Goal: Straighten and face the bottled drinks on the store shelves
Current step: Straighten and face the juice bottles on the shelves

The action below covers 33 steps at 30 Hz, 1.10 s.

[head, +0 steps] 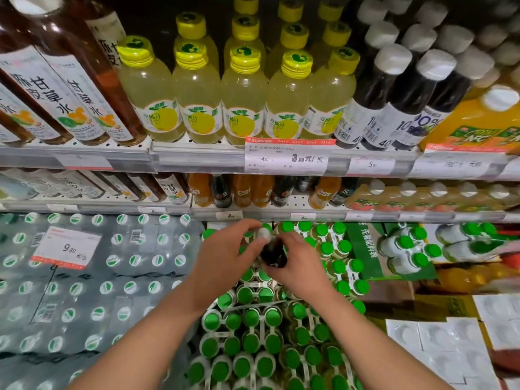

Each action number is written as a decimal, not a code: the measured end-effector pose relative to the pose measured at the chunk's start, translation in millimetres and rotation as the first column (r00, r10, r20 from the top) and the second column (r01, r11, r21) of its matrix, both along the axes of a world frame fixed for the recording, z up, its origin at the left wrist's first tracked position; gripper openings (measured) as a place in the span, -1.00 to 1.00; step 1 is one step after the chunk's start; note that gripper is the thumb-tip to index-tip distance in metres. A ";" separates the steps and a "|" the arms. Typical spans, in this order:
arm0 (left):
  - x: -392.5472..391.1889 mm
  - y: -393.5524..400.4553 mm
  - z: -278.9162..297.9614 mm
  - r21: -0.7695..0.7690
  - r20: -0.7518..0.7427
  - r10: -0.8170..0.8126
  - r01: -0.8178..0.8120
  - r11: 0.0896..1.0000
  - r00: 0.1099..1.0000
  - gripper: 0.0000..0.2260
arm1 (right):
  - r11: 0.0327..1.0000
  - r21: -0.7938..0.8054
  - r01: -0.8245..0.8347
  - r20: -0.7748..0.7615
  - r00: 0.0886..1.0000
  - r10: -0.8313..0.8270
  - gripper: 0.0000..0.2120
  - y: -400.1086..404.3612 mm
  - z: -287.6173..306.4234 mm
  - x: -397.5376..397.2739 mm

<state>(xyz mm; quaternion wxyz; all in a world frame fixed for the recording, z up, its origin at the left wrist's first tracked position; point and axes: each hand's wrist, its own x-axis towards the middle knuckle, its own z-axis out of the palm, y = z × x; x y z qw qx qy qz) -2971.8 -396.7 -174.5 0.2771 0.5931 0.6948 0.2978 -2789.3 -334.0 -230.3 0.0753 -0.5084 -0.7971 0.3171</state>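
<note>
Both my hands meet low in the middle, above stacked green-capped bottle packs [253, 342]. Between them is a small dark bottle [272, 256] with a white cap. My left hand [225, 257] curls round its cap end and my right hand [298, 263] grips its dark body from the right. On the top shelf stand yellow-capped pale juice bottles [242, 99], with brown tea bottles [64, 88] to their left and dark white-capped bottles [394, 102] to their right. The middle shelf holds mixed orange and dark soda bottles [253, 191], unevenly turned.
Shrink-wrapped water packs [92, 277] with a 9.80 price card fill the lower left. Orange juice jugs [484, 119] stand at the top right. Price rails [287, 159] run along the shelf edges. Cartons and white trays [439, 342] lie at the lower right.
</note>
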 end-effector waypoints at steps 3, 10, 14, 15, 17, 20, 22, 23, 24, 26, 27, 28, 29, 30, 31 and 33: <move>-11.6 12.2 -0.2 -0.069 -0.028 0.082 -0.083 0.994 0.996 -0.64 | 0.999 0.011 0.042 0.012 0.999 -0.042 -0.49 6.2 0.4 15.5; -41.8 60.9 -7.4 -0.169 -0.115 0.346 -0.361 0.917 0.931 -0.56 | 0.995 -0.014 0.096 0.012 0.995 -0.095 -0.40 5.5 0.3 42.7; -49.4 86.5 -13.7 -0.237 -0.191 0.380 -0.418 0.877 0.905 -0.66 | 0.991 -0.059 0.118 0.026 0.993 -0.117 -0.39 -2.6 -8.5 56.0; -50.8 90.6 -16.6 -0.244 -0.185 0.384 -0.421 0.873 0.904 -0.66 | 0.990 -0.070 0.126 0.025 0.992 -0.125 -0.39 -5.0 -10.8 59.5; -54.1 96.5 -22.3 -0.235 -0.135 0.399 -0.420 0.876 0.907 -0.67 | 0.986 -0.087 0.142 0.008 0.990 -0.142 -0.37 -9.2 -14.0 65.4; -58.4 103.1 -29.2 -0.201 -0.150 0.411 -0.435 0.878 0.899 -0.68 | 0.981 -0.096 0.170 -0.014 0.985 -0.172 -0.33 -14.5 -13.6 73.9; -60.8 109.0 -32.7 -0.216 -0.220 0.398 -0.443 0.870 0.891 -0.65 | 0.976 -0.087 0.201 -0.021 0.979 -0.204 -0.34 -15.0 -12.0 79.7; -61.8 111.9 -33.3 -0.224 -0.243 0.395 -0.447 0.866 0.886 -0.64 | 0.972 -0.093 0.216 -0.021 0.975 -0.219 -0.33 -14.0 -11.6 82.2; -63.0 114.4 -34.9 -0.222 -0.256 0.399 -0.455 0.862 0.881 -0.63 | 0.967 -0.111 0.228 -0.023 0.973 -0.231 -0.33 -12.6 -10.5 84.0; -64.3 117.8 -37.0 -0.204 -0.275 0.411 -0.471 0.859 0.869 -0.64 | 0.955 -0.160 0.248 -0.007 0.968 -0.252 -0.35 -8.4 -8.1 87.9; -64.5 119.0 -37.7 -0.192 -0.288 0.414 -0.475 0.859 0.864 -0.64 | 0.950 -0.173 0.260 0.009 0.965 -0.262 -0.39 -5.3 -6.4 89.5; -64.3 120.2 -37.9 -0.182 -0.305 0.417 -0.482 0.857 0.856 -0.64 | 0.943 -0.184 0.276 0.023 0.961 -0.277 -0.44 -1.5 -5.0 90.8; -64.2 121.3 -37.8 -0.175 -0.323 0.422 -0.492 0.853 0.847 -0.64 | 0.936 -0.193 0.295 0.027 0.955 -0.296 -0.47 3.0 -3.8 91.3; -64.6 122.1 -37.8 -0.172 -0.339 0.428 -0.502 0.847 0.838 -0.63 | 0.931 -0.196 0.308 0.022 0.951 -0.310 -0.47 7.7 -3.2 91.9; -64.9 122.4 -37.3 -0.176 -0.350 0.434 -0.513 0.840 0.830 -0.63 | 0.929 -0.196 0.314 0.010 0.948 -0.319 -0.45 12.6 -2.6 91.8; -64.6 121.4 -35.8 -0.191 -0.347 0.450 -0.532 0.825 0.823 -0.62 | 0.923 -0.207 0.324 -0.023 0.942 -0.336 -0.47 21.5 -2.0 90.8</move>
